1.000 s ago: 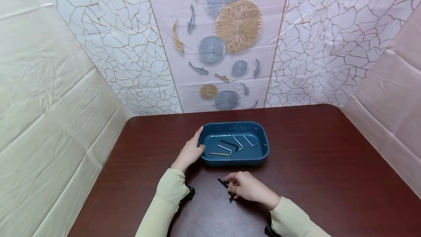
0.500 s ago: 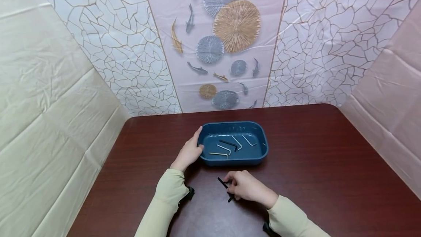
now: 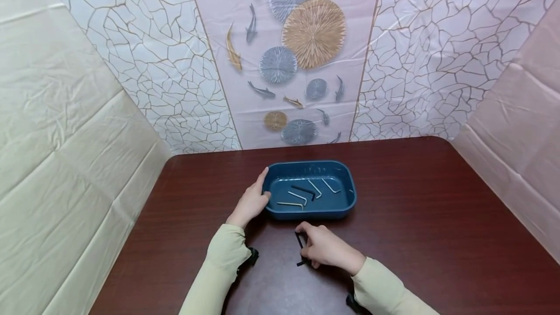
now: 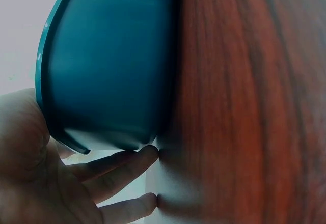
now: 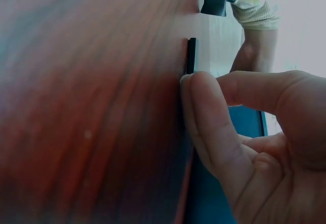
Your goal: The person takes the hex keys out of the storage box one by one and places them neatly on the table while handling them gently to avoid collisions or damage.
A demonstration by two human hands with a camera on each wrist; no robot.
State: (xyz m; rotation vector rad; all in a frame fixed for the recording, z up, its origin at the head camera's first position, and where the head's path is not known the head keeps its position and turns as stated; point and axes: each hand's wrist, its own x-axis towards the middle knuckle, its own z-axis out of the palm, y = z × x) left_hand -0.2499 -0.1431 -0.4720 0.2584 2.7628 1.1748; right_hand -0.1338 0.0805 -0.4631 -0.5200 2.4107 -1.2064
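Observation:
A blue rectangular tray [image 3: 312, 215] sits on the table in the head view. Its left end is held by my left hand [image 3: 249, 202], thumb at the front corner of the rim and fingers along the outside of the end wall [image 4: 107, 71]. In front of the tray, my right hand [image 3: 328, 247] pinches a black hex key [image 3: 299, 240] low over the table. The short arm of this key points left; part of the long arm is hidden behind fingers. In the right wrist view one black end of the hex key [image 5: 191, 56] sticks out beyond the fingertips.
Inside the tray lie several hex keys: a gold one [image 3: 289, 203], another black one [image 3: 303, 189] and silver ones [image 3: 331, 186]. The dark red wooden table [image 3: 415, 218] extends to both sides. Patterned cloth [image 3: 175, 72] hangs behind it.
My right hand has moved slightly forward and turned the black hex key, so its short arm now points left. The left hand stays at the tray.

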